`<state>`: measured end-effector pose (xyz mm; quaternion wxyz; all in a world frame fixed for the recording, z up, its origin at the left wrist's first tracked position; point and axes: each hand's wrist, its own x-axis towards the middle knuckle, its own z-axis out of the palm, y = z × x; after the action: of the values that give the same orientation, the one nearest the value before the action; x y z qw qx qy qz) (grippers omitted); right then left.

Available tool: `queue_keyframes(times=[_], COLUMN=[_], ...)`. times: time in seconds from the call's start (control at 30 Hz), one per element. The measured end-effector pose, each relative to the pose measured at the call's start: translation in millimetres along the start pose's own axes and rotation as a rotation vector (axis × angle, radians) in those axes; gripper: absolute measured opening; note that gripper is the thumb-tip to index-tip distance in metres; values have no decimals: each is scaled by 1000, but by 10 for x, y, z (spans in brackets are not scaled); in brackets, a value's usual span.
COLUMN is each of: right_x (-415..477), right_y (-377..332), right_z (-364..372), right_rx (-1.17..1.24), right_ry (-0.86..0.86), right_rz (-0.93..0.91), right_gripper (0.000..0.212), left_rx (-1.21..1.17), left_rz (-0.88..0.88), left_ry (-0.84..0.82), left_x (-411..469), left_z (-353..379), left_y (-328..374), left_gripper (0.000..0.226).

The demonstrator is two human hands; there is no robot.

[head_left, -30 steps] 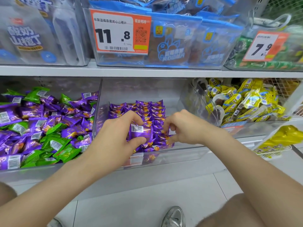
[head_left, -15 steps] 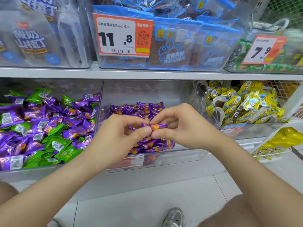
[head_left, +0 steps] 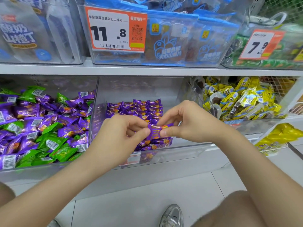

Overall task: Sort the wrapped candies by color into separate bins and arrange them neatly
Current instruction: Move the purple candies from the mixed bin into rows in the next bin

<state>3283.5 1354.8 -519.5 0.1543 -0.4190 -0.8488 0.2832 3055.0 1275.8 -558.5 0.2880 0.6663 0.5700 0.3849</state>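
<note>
both of your hands meet in front of the middle bin [head_left: 139, 87], each pinching one end of a single purple candy [head_left: 155, 131]. your left hand [head_left: 121, 133] grips the candy's left end between thumb and forefinger, with the other fingers curled in under the palm. your right hand [head_left: 188, 123] pinches the right end the same way, thumb below and forefinger on top, the remaining fingers bent and lifted above it. the candy lies roughly level between the two grips, held just above the front of the bin.

inside that clear bin, the purple rows [head_left: 141, 108] sit in tidy stacked lines, all one colour, filling its left part. the left bin [head_left: 57, 82] stands right beside it, wall against wall, and holds a loose heap where green candies [head_left: 54, 143] and purple ones lie mixed, many with barcodes facing up. the right bin [head_left: 193, 89] holds yellow packets [head_left: 237, 102] piled at all angles.

above them, a white shelf [head_left: 147, 70] carries clear tubs of blue packets [head_left: 172, 43], with an orange price tag [head_left: 114, 30] reading 11.8 on the front. a second tag [head_left: 260, 45] further right reads 7.9. a silver shoe [head_left: 172, 215] shows on the pale floor below your arms.
</note>
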Motion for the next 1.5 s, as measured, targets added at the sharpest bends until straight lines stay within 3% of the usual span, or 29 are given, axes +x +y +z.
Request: queue_keyframes(times=[0.17,0.4,0.8,0.97,1.13,1.2,1.33,1.5], right_x=[-14,83,167,153,176,205,315,554], right_y=[226,314,342,283,-139,-436,-1010,-1400], right_z=[-39,69,202,124,170,317,698,1069], right_rx=[-286,-407,-401,-417,-291,-242,-211,-168], right_ry=[-137,-274,-247,-203,28,68,144,204], right_rz=[139,93,89,123,6,-82,-261,-395], right_gripper=[17,14,10,22,14,26,33,28], left_rx=[322,386,379,393,422,419,446,760], left_rz=[37,63,98,131,258,285,49,-443], left_ry=[-128,-179,-184,-166,-2,120,336,139], left_x=[-57,-40,-61,-85,-170,-212,-181,-223], left_z=[51,69,38,-13,-278,-447,-870,-1428], left_y=[-67,-94,-105,-92,30,78,-137,-673], left_gripper=[11,13,15,17,10,9,7,29])
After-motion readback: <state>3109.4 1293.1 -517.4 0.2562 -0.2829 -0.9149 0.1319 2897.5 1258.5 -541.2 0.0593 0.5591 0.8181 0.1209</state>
